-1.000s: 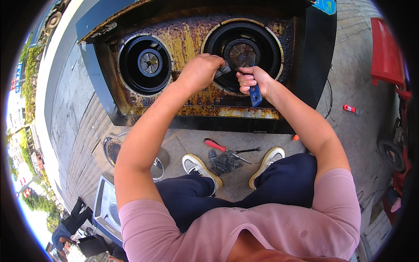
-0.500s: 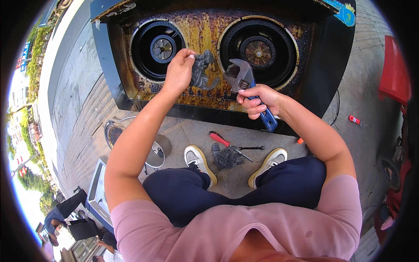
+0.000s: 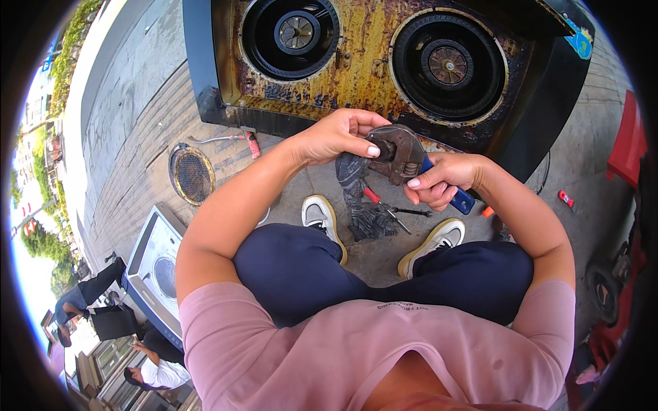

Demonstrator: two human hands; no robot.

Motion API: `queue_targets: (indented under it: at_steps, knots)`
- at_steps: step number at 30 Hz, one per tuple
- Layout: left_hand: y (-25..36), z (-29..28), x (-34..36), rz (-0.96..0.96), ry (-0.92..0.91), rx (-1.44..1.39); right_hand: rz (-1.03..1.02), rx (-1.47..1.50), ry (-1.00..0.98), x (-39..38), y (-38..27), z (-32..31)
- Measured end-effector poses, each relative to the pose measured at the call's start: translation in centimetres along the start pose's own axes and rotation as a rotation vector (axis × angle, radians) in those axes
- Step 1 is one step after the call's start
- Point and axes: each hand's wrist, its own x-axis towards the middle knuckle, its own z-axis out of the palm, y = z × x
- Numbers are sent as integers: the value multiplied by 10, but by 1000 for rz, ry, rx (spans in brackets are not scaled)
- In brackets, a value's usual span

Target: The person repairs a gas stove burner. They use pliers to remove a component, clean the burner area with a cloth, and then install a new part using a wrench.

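Note:
My left hand [image 3: 339,140] is closed beside the rusty jaw of an adjustable wrench [image 3: 401,154], thumb on the metal, with a dark gray cloth or glove [image 3: 348,175] hanging beneath its fingers. My right hand [image 3: 445,178] grips the wrench's blue handle. Both are just below the front edge of a black range hood [image 3: 363,55], lying with two round fan openings upward and its inside coated in yellow-brown grime. On the pavement under the wrench lie a red-handled screwdriver [image 3: 372,195], a black tool [image 3: 415,211] and more dark gray fabric [image 3: 370,225], between my shoes.
A round mesh filter [image 3: 193,175] and a red-handled tool [image 3: 251,145] lie to the left, above a silver appliance [image 3: 147,253]. People [image 3: 154,370] are at lower left. Red objects [image 3: 620,130] and a tire [image 3: 602,291] line the right, near a small red item [image 3: 565,198].
Both hands have come down from over the fan openings toward my body. My left hand has brought the gray cloth onto the wrench's jaw. The view has shifted, putting the hood higher.

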Motion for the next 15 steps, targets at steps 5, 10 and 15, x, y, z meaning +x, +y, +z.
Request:
queue_targets:
  at_steps: [5,10,15]
  knots:
    - [-2,-11,-3,-22,-368,-77,82,-152,-70,-2,-7,15]
    - [0,-51,-60,141,-332,-70,54,-229,-32,-5,-20,19]
    - [25,-86,-221,52,474,194,-72,-113,134,-14,-15,9]
